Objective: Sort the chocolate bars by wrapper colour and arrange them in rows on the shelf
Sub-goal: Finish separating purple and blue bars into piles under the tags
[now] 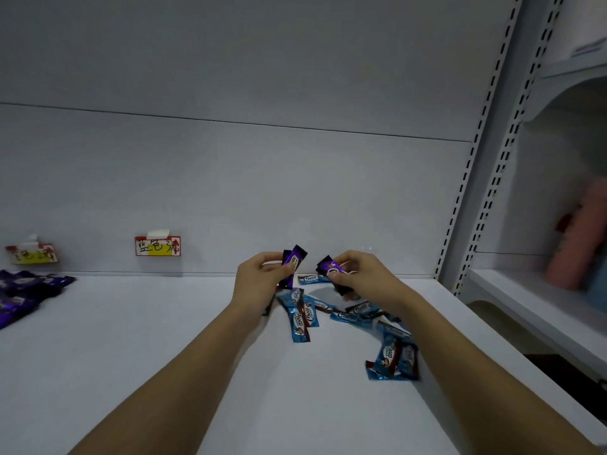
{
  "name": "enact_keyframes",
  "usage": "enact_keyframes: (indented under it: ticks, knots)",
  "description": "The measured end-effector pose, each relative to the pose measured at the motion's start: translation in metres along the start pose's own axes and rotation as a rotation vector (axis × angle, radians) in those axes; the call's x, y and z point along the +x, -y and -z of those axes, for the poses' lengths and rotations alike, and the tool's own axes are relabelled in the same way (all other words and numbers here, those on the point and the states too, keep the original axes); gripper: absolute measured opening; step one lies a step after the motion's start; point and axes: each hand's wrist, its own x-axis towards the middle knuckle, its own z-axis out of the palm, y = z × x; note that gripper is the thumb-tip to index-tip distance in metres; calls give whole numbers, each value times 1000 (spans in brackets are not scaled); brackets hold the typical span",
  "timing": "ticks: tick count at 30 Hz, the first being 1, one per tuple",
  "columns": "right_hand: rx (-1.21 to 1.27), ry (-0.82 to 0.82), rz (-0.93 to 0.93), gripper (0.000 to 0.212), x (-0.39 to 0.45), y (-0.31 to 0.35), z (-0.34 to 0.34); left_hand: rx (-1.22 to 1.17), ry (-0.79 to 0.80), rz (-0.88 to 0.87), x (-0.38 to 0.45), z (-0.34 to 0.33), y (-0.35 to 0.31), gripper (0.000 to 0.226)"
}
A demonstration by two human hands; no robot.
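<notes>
Fingers (272, 261) of each hand pinch a purple bar (293, 265); blue bars (300, 318) litter the shelf (164, 339).

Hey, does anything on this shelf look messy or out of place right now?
Yes. The blue bars lie scattered at odd angles, some overlapping, not in rows. The purple pile at far left is heaped too. Each hand, left and right, holds a purple bar.

"Choco" on blue wrappers (303, 318), handwritten shelf label (158, 246)
</notes>
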Motion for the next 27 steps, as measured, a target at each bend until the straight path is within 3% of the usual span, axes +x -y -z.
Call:
enact_keyframes:
  ticks: [5, 14, 20, 27]
  knots:
    - [67, 149, 4, 19, 3, 46, -72, 83, -43, -41, -14, 65, -15, 15]
    - [78, 364, 53, 24, 9, 127, -240, 271, -346, -31, -51, 266, -20, 22]
    - [66, 376, 157, 25, 23, 179, -348, 453, -521, -28, -74, 387, -22, 26]
    - [-112, 274, 354, 26, 58, 230, -434, 759, -469, -56, -67, 453, -16, 22]
